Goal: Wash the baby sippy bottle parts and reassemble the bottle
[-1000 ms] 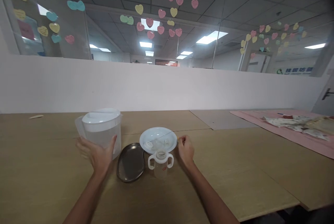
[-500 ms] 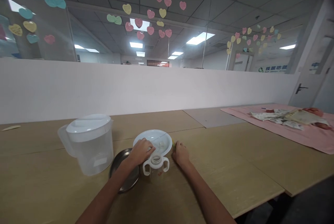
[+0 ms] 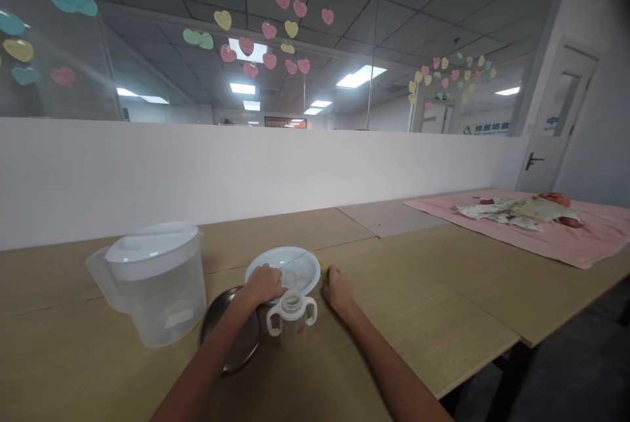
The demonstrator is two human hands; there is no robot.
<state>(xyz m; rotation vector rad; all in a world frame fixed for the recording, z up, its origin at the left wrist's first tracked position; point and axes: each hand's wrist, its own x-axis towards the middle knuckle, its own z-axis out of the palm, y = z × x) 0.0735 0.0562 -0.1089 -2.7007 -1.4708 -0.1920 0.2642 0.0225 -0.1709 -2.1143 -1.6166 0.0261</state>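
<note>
A white round dish (image 3: 283, 254) holds small clear pieces that I cannot make out, and a thin line crosses it. My left hand (image 3: 266, 283) reaches over its left side, fingers curled down and closed; what they grip is hidden. Just right of the dish, my right hand (image 3: 339, 287) rests on the table with its fingers curled in. A small yellow item (image 3: 321, 266) shows between that hand and the rim. Nearer to me, a two-handled baby bottle (image 3: 293, 320) stands upright with its mouth uncovered. Partly under my left forearm lies a steel tray (image 3: 246, 342).
A large clear pitcher (image 3: 165, 291) with a white lid stands left on the wooden table (image 3: 418, 304). At the far right, a doll in pale clothes (image 3: 534, 209) lies on a pink cloth (image 3: 575, 248). A white wall (image 3: 246, 166) runs behind.
The view has turned slightly to the right, so everything sits further left. Both hands keep nearly the same places by the dish; the left fingers look a little more curled.
</note>
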